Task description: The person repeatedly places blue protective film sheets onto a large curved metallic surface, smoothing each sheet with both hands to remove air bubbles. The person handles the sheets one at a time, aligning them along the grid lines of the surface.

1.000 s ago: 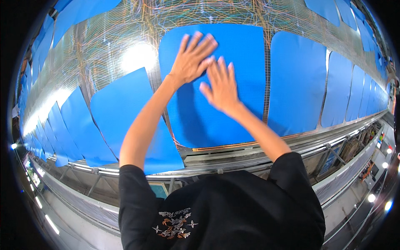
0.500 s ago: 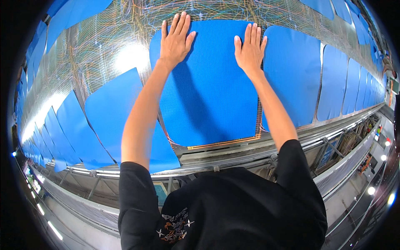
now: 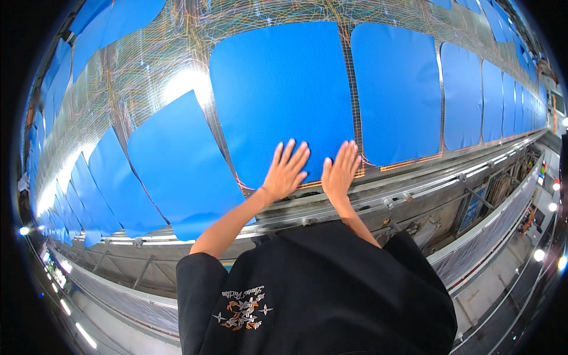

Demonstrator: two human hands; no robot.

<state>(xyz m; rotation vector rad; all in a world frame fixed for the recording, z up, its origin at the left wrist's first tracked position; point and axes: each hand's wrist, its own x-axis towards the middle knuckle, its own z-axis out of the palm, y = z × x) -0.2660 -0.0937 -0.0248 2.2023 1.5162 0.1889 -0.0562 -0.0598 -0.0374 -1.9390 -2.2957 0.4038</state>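
Note:
A blue, finely textured sheet with rounded corners [image 3: 278, 89] lies at the centre of a long metal work surface covered in coloured line markings [image 3: 136, 53]. My left hand [image 3: 284, 171] lies flat on its near lower part, fingers apart and outstretched. My right hand [image 3: 342, 168] is also flat near the sheet's lower right corner, fingers extended, holding nothing. Orange lines show along the near edge under the sheet.
More blue sheets run in a row to the left [image 3: 165, 165] and right [image 3: 396, 94], with others along the far side [image 3: 130, 18]. A metal rail [image 3: 426, 189] borders the near edge; lights and shelving show below.
Both hands have moved from the far upper part of the centre sheet down toward its near edge, after spreading apart half a second ago. The sheet still lies flat.

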